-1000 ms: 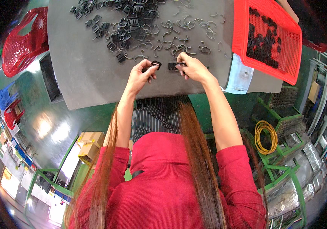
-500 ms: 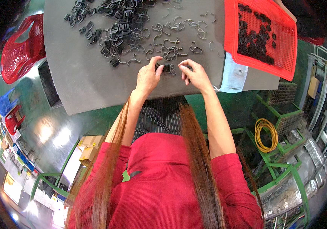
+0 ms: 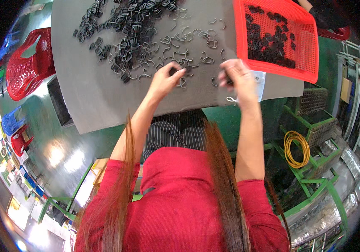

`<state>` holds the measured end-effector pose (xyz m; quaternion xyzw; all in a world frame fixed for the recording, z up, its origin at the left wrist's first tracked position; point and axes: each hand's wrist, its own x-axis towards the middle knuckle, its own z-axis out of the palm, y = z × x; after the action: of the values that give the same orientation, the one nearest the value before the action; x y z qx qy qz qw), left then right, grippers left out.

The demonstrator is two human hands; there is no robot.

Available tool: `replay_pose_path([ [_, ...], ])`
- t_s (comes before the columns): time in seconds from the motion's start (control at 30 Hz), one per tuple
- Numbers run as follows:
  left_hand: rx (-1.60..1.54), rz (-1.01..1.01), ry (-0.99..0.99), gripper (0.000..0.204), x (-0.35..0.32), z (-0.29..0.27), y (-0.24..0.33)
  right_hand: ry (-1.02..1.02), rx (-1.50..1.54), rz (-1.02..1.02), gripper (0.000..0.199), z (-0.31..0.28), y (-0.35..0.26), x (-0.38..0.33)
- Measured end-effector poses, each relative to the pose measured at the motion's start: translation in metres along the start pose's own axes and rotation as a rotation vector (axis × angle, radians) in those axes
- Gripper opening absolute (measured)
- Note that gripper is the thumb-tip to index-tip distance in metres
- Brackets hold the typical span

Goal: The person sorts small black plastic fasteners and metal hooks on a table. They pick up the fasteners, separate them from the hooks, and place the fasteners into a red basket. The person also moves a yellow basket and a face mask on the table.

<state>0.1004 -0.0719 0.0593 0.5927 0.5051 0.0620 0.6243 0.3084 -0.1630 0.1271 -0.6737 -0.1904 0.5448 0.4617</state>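
While the left hand (image 3: 168, 79) pinches a wire clip (image 3: 183, 80) and the right hand (image 3: 235, 77) clamps a black buckle (image 3: 227, 80) near the surface (image 3: 104, 101) front edge, either piece could slip and fall off.

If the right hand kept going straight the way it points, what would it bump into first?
Probably the red plastic mesh basket holding black clips. The right hand points up the grey table, and the basket's near rim lies just beyond it, though depth is hard to judge.
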Motion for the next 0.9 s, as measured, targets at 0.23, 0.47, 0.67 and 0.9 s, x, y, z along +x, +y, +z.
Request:
replay_pose_path([
  [0.23, -0.03, 0.531, 0.091, 0.033, 0.055, 0.124, 0.148, 0.58, -0.252, -0.34, 0.029, -0.11, -0.045, 0.066],
  [0.47, 0.18, 0.671, 0.476, 0.033, 0.044, 0.06, 0.082, 0.572, -0.719, -1.075, 0.023, -0.007, 0.009, 0.034],
  [0.67, 0.565, 0.673, 0.472, 0.045, 0.101, -0.005, 0.008, 0.653, -0.933, -0.64, 0.049, 0.023, 0.123, 0.051],
  [0.9, 0.863, 0.878, 0.349, 0.053, 0.197, 0.007, 0.013, 0.616, -0.954, -0.548, 0.057, 0.054, 0.134, 0.072],
])
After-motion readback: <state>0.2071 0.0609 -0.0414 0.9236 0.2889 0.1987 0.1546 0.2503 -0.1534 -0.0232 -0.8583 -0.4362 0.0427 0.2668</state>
